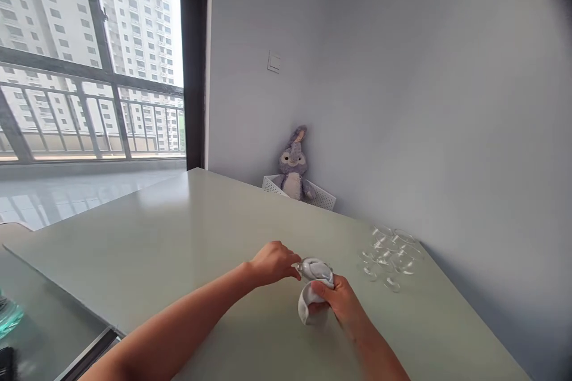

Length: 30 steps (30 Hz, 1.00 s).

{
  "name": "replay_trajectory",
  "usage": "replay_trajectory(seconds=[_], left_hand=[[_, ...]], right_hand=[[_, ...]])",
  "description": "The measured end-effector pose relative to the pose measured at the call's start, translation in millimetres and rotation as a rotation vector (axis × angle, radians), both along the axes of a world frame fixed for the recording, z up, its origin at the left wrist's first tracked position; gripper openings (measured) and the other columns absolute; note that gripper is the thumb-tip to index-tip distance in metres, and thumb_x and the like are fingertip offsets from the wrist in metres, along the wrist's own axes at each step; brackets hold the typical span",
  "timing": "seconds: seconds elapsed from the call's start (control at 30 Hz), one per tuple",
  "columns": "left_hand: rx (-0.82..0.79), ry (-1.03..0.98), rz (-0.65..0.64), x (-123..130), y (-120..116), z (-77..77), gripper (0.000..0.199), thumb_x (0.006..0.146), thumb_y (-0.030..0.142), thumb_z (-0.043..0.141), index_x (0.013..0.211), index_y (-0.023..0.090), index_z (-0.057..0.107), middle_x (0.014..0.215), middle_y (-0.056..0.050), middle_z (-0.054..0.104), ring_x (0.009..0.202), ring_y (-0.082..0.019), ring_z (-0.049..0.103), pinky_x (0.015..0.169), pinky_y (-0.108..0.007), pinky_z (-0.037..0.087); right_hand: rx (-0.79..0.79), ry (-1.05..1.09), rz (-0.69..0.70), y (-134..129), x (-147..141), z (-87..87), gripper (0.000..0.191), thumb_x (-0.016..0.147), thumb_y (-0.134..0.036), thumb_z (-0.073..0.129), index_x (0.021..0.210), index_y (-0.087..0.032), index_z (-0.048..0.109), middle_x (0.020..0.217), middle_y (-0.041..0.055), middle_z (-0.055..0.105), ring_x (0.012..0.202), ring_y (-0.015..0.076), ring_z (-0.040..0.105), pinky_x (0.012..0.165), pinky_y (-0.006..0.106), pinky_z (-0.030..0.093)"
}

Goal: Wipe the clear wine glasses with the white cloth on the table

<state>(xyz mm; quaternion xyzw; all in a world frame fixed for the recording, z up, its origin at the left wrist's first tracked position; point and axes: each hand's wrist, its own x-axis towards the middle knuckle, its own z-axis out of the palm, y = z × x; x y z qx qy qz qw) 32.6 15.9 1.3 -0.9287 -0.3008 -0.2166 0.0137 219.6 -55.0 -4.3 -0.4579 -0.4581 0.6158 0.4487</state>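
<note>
A clear glass [302, 268] is held sideways above the pale green table [214, 220], with a white cloth [313, 269] bunched in and around its bowl. My left hand [276, 262] pinches the glass at its left end. On the right, my right hand [336, 297] grips the cloth against the bowl, thumb on top, and a loose fold of cloth hangs below. Several clear stemmed glasses [391, 253] stand close together on the table to the right of my hands.
A plush rabbit [293, 166] sits in a white perforated basket [324, 197] past the table's far edge, near the wall. A greenish transparent object [9, 315] and a dark object [6, 363] lie at the lower left. Large windows are at the left.
</note>
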Motion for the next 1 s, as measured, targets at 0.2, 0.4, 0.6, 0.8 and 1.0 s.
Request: replay_trajectory(seconds=[0.2, 0.4, 0.6, 0.8, 1.0], left_hand=[[-0.892, 0.109, -0.247, -9.1, -6.6, 21.3, 0.041, 0.083, 0.053, 0.040, 0.084, 0.019, 0.063, 0.055, 0.003, 0.056, 0.052, -0.010, 0.054, 0.052, -0.021, 0.040], [0.010, -0.062, 0.079, 13.4, -19.4, 13.2, 0.033, 0.083, 0.033, 0.050, 0.113, 0.018, 0.050, 0.098, -0.009, 0.061, 0.097, -0.023, 0.053, 0.090, -0.042, 0.036], [0.061, -0.018, 0.026, 0.9, -2.8, 9.1, 0.032, 0.082, 0.047, 0.047, 0.089, 0.020, 0.060, 0.063, -0.001, 0.059, 0.067, -0.016, 0.056, 0.079, -0.033, 0.038], [-0.156, -0.010, -0.036, 1.2, -7.8, 14.8, 0.030, 0.088, 0.040, 0.037, 0.094, 0.023, 0.061, 0.076, -0.001, 0.066, 0.071, -0.015, 0.058, 0.075, -0.030, 0.040], [0.069, -0.100, 0.006, 4.6, -9.4, 20.9, 0.032, 0.085, 0.038, 0.044, 0.110, 0.021, 0.057, 0.080, -0.006, 0.065, 0.086, -0.021, 0.056, 0.096, -0.045, 0.027]], right_hand=[[0.259, -0.270, 0.373, -0.9, 27.6, 18.8, 0.025, 0.066, -0.036, 0.072, 0.064, -0.013, 0.063, 0.055, -0.0018, 0.050, 0.056, 0.0132, 0.048, 0.056, 0.024, 0.038], [0.059, 0.119, -0.080, 8.2, 13.8, 4.7, 0.031, 0.065, -0.042, 0.071, 0.074, -0.014, 0.063, 0.058, -0.0007, 0.053, 0.053, 0.0132, 0.050, 0.056, 0.029, 0.044], [0.148, 0.008, 0.018, 3.3, -1.7, 1.0, 0.029, 0.063, -0.037, 0.073, 0.076, -0.013, 0.063, 0.058, -0.0012, 0.053, 0.053, 0.0126, 0.050, 0.055, 0.027, 0.043], [0.210, -0.119, 0.016, 7.1, 11.1, 3.6, 0.028, 0.059, -0.035, 0.076, 0.070, -0.013, 0.064, 0.057, -0.0022, 0.052, 0.056, 0.0122, 0.050, 0.058, 0.026, 0.042], [0.119, 0.174, -0.036, 8.8, 5.4, 7.0, 0.040, 0.059, -0.045, 0.074, 0.081, -0.012, 0.064, 0.061, 0.0009, 0.056, 0.053, 0.0142, 0.053, 0.053, 0.028, 0.044]])
